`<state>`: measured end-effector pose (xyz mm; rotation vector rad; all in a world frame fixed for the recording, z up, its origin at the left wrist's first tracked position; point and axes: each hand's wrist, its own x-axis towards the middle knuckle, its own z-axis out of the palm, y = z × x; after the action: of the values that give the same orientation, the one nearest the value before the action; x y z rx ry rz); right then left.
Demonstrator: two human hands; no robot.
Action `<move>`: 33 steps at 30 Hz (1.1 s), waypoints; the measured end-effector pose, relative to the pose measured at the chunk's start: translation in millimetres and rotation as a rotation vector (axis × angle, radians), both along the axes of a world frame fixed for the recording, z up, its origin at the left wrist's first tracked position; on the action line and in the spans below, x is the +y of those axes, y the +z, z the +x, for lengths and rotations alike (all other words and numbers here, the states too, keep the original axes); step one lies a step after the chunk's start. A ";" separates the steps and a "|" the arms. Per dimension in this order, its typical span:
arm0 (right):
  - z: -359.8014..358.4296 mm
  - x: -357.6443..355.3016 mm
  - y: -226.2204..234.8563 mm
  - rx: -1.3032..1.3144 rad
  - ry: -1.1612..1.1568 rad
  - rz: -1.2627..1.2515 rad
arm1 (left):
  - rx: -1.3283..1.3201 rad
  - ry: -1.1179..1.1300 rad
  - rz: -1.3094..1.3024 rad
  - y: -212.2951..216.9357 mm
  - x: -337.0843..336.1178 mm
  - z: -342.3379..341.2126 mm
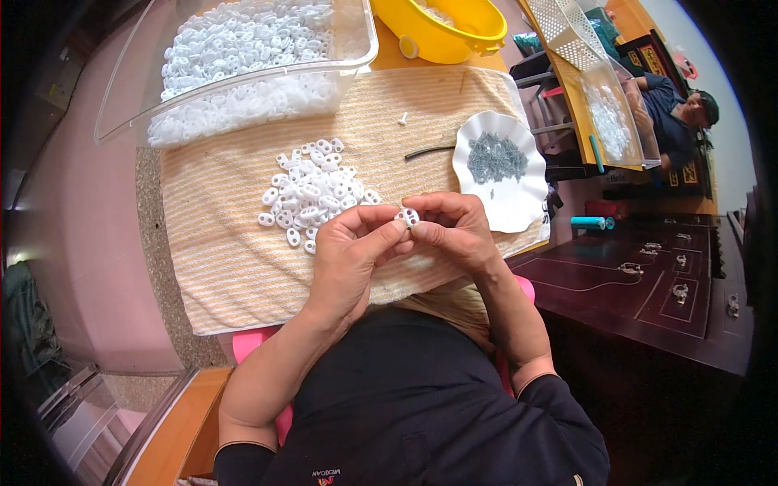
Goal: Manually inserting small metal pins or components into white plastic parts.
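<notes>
Both my hands meet over the near part of the towel, pinching one small white two-holed plastic piece [408, 217]. My left hand [356, 243] grips its left side between thumb and forefinger. On the other side, the thumb and fingers of my right hand [454, 227] close on it. Just beyond my left hand lies a loose pile of similar white oval pieces [312, 190]. To the right of my right hand, a white wavy-rimmed plate [516, 206] carries a heap of tiny grey translucent parts [496, 158]. My fingers partly hide the held piece.
A striped towel [219, 243] covers the table. On it lie a thin dark rod [429, 151] and a small white peg [403, 119]. Farther back stand a see-through bin [356, 65] of white pieces and a yellow tub [438, 36]. Another person [677, 121] sits at a table on the right.
</notes>
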<state>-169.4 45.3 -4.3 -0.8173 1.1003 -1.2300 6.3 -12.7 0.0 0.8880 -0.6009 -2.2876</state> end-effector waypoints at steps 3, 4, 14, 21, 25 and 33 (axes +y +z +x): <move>0.0 0.3 0.1 0.006 0.003 -0.004 | 0.005 0.003 0.011 0.2 0.3 0.1; 0.3 0.4 0.3 -0.002 0.000 0.005 | 0.006 0.005 0.019 0.2 0.4 -0.1; 1.0 1.2 -1.5 -0.030 -0.026 -0.016 | 0.078 0.010 0.089 -1.7 1.7 -0.9; 2.7 1.6 0.2 -0.048 -0.045 -0.035 | 0.135 -0.009 0.117 -1.6 1.6 -0.7; 0.9 0.9 -3.9 -0.051 -0.039 -0.085 | 0.145 -0.025 0.122 -1.8 1.2 -1.2; 3.3 -1.5 -2.5 -0.098 -0.001 -0.219 | 0.200 -0.099 0.095 -0.4 -2.7 1.2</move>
<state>-166.1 43.8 -6.8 -0.9109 0.8979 -1.3935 7.5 -15.4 -0.3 0.6748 -0.4614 -2.4745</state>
